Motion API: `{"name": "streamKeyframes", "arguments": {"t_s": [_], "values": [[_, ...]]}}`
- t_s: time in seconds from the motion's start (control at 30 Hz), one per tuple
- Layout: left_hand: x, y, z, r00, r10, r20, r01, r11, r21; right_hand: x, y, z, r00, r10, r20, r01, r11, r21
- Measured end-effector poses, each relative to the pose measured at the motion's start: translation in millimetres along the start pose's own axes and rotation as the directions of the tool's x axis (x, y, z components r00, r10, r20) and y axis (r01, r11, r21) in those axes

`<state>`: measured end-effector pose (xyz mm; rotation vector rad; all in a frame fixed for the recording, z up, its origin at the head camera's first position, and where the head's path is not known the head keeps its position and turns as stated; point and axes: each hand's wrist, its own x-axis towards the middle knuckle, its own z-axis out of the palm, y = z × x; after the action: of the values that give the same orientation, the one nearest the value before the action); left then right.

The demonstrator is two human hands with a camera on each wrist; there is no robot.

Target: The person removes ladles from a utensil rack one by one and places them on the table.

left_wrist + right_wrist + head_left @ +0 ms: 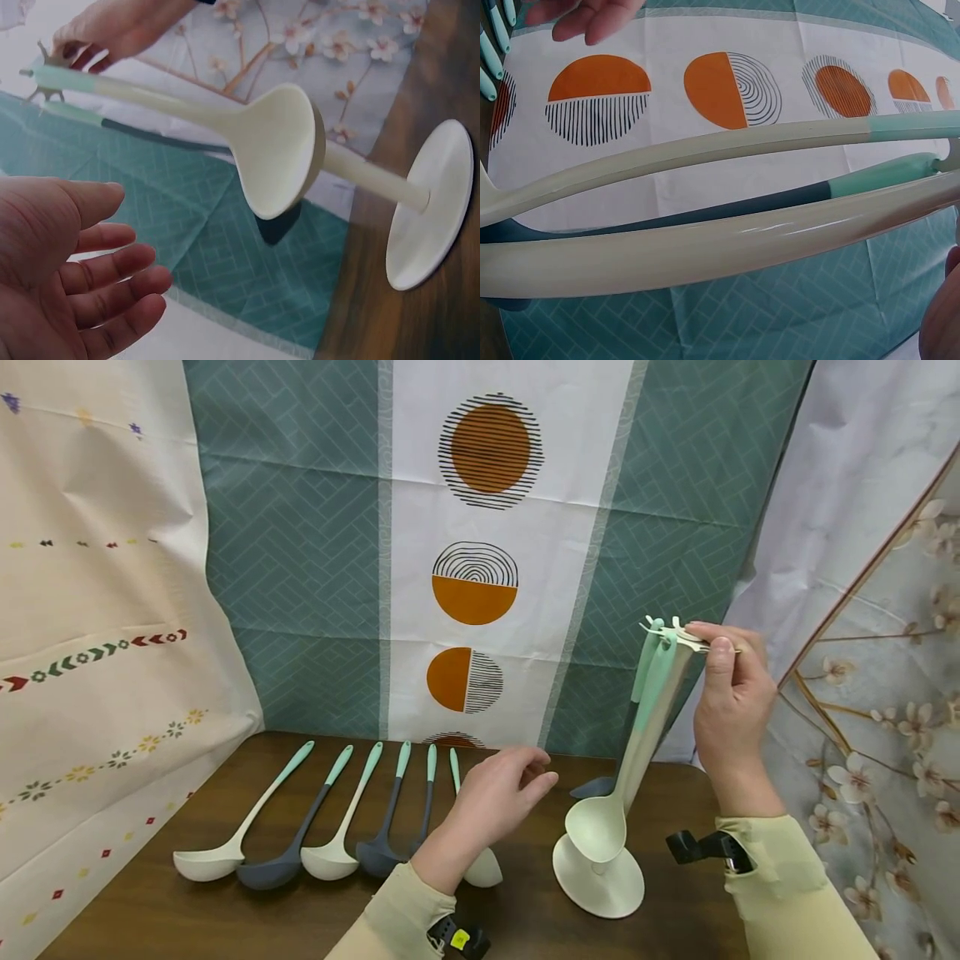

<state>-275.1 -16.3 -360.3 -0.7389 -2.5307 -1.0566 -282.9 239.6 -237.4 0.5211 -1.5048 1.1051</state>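
At the right of the head view, a cream utensil stand rises from a round base on the table. My right hand pinches the edge of its hooked top between thumb and fingers. From the hooks hang a cream ladle with a mint handle and a dark grey utensil, its head partly hidden behind. My left hand hovers left of the stand, holding nothing; the left wrist view shows its fingers loosely extended, apart from the hanging ladle.
Several mint-handled utensils lie side by side on the brown table, including a cream ladle and a dark grey ladle. The rightmost cream one is partly behind my left arm. Patterned cloths hang behind and at the sides.
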Motion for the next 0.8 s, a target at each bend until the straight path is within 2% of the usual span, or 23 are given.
{"name": "streamKeyframes", "arguments": {"t_s": [0.2,0.43,0.8], "values": [[3.5,11.7,8.4,0.999,0.035,0.004,-0.034,0.999,-0.020,0.2,5.6,-0.9,1.000,0.004,0.002,-0.004,1.000,-0.009],[6.6,23.2,15.3,0.999,0.041,0.012,-0.040,0.997,-0.061,0.4,10.3,-2.2,1.000,-0.003,0.001,0.003,1.000,-0.009],[13.3,34.7,24.9,0.998,0.065,-0.003,-0.065,0.992,-0.112,-0.6,9.2,-1.9,1.000,0.001,0.010,-0.001,1.000,-0.013]]}}
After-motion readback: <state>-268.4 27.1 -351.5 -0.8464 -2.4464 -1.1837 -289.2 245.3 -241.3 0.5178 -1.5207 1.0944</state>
